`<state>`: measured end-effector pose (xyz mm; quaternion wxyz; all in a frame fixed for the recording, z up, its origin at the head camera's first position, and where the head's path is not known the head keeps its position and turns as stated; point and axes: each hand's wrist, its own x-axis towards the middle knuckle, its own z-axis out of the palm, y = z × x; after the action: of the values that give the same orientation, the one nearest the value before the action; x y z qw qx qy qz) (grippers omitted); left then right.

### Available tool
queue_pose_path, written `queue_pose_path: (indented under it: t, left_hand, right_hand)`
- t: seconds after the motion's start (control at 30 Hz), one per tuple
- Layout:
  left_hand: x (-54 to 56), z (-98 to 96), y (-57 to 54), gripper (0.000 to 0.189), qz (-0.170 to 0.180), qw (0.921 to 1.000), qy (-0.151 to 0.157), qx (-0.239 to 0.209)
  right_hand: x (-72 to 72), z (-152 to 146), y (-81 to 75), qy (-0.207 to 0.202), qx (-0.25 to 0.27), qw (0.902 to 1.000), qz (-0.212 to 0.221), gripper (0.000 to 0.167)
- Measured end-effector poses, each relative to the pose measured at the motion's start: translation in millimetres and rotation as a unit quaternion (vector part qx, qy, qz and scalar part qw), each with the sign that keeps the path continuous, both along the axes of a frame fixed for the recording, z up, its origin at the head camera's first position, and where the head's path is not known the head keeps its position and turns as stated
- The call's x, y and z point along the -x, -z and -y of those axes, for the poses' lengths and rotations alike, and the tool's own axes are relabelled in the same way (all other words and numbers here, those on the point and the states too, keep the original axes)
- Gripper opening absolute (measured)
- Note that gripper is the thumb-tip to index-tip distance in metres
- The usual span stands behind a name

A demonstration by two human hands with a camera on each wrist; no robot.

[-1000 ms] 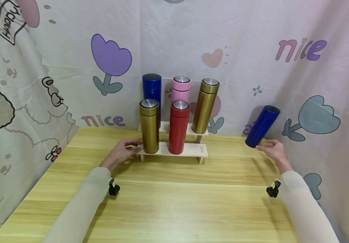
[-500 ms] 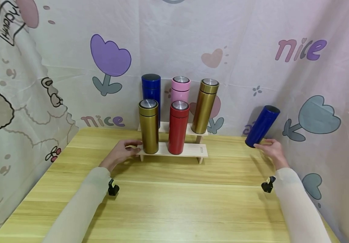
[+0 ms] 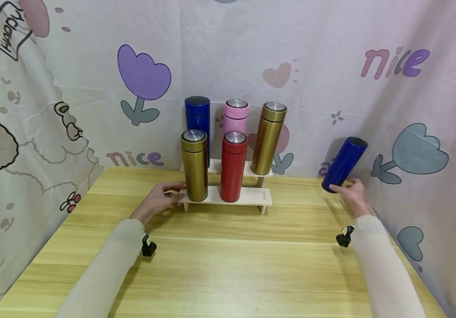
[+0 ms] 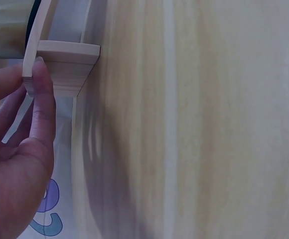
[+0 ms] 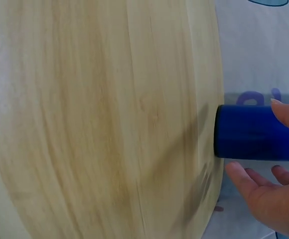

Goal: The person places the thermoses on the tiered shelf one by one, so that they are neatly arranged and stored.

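A two-tier wooden stand carries several thermos bottles. On its lower step stand a gold thermos and a red thermos. Behind them on the upper step are a blue thermos, a pink thermos and another gold thermos. My left hand pinches the left end of the lower step between thumb and fingers. At the table's back right, a separate blue thermos stands upright. Around its lower part my right hand is spread, thumb in front, fingers beside it without a visible grip.
The wooden table stretches in front of the stand. A printed curtain hangs close behind the table and along both sides. A small black camera sits at the right wrist, a similar one at the left.
My right hand and forearm have shifted left, bringing the thumb across the front of the separate blue thermos. The left hand, the stand and its bottles have stayed in place.
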<state>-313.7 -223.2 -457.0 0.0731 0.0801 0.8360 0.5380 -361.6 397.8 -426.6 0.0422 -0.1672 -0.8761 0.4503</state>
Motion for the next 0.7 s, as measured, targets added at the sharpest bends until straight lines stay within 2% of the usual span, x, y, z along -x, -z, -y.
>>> queue_pose_path:
  t: [0.43,0.7]
  left_hand:
    - [4.2,-0.2,-2.2,0.047,0.006,0.9996,-0.004,0.025]
    - [3.9,0.1,-1.2,0.046,-0.002,0.9999,0.000,0.014]
  right_hand:
    - [6.8,4,6.4,-0.006,0.019,0.9996,-0.018,0.097]
    - [14.1,1,10.6,0.003,0.014,0.9992,-0.038,0.094]
